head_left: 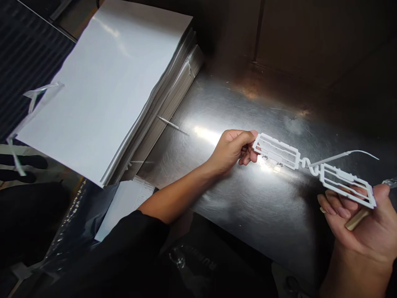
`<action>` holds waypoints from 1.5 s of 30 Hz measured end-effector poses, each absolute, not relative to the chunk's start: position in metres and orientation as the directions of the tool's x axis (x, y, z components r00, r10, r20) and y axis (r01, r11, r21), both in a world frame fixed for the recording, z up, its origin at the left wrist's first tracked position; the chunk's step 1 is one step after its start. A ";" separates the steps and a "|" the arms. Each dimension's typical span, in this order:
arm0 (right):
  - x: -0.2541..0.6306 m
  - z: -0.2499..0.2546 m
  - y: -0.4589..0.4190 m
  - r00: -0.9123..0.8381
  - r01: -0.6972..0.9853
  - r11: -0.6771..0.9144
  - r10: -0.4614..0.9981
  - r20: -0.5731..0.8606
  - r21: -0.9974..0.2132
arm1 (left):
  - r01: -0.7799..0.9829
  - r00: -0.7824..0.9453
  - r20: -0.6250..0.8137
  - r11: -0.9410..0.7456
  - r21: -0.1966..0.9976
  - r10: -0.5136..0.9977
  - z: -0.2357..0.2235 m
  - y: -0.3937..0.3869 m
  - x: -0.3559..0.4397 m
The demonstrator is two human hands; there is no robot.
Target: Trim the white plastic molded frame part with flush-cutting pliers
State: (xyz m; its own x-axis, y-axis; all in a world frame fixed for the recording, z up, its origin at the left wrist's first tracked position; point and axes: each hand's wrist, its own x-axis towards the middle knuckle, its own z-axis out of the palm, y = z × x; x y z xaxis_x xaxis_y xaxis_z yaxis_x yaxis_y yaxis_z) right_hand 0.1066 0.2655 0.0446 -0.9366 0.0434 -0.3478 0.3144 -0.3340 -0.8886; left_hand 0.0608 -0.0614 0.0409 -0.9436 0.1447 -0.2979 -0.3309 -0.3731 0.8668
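Note:
A white moulded plastic part [310, 165], two open rectangular frames joined by a curly runner, hangs just above a shiny steel tabletop [235, 198]. My left hand [232, 150] pinches the left frame at its end, fingers closed. My right hand [362, 219] grips the right frame from below, fingers curled, and also holds a thin tan-handled tool [359, 217] whose tip pokes out at the right edge. A thin white sprue tail [344, 156] sticks out from the middle of the part toward the right.
A tall stack of white sheets [108, 87] fills the table's left side, with clear plastic strapping [37, 95] trailing off its left edge. Smaller white cards [127, 203] lie below it. A thin sliver [172, 125] rests beside the stack. Dark wall panels stand behind.

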 end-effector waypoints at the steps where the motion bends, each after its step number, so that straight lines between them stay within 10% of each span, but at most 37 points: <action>1: 0.107 0.044 0.266 -0.931 0.327 -0.338 0.045 -0.362 -0.883 | -0.326 -0.945 -0.293 -0.378 0.866 0.144 0.040 -0.062 0.061; 21: 0.118 0.060 0.244 -0.964 0.267 -0.475 -0.145 -0.224 -0.839 | -0.330 -0.934 -0.355 -0.280 0.902 -0.045 0.050 -0.054 0.059; 45: 0.127 0.045 0.238 -0.980 -0.197 -0.146 0.059 0.191 -0.969 | -0.269 -0.940 -0.318 -0.306 0.913 -0.122 0.045 -0.056 0.054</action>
